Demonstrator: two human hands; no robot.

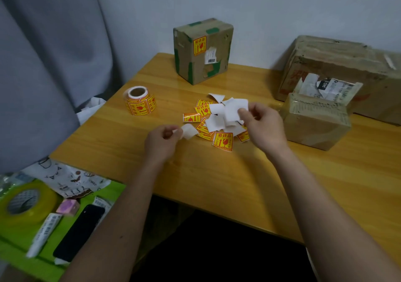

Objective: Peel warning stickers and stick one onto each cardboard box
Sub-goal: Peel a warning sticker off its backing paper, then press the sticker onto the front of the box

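Both hands over the surface (217, 173); left hand (161, 141) fingers pinching a white scrap (189, 131); right hand (263, 124) fingers pinching a white piece (235, 109), printed side not visible; loose stickers (223, 141) and backing bits piled between the hands; sticker roll (140, 100) upright to the left; far box (202, 50) already carries a sticker; near box (315, 123) by the right hand, big box (347, 68) behind it; all closed, contents hidden.

near table edge (217, 184) lies bare; sticker pile (217, 123) and boxes (314, 123) crowd beyond
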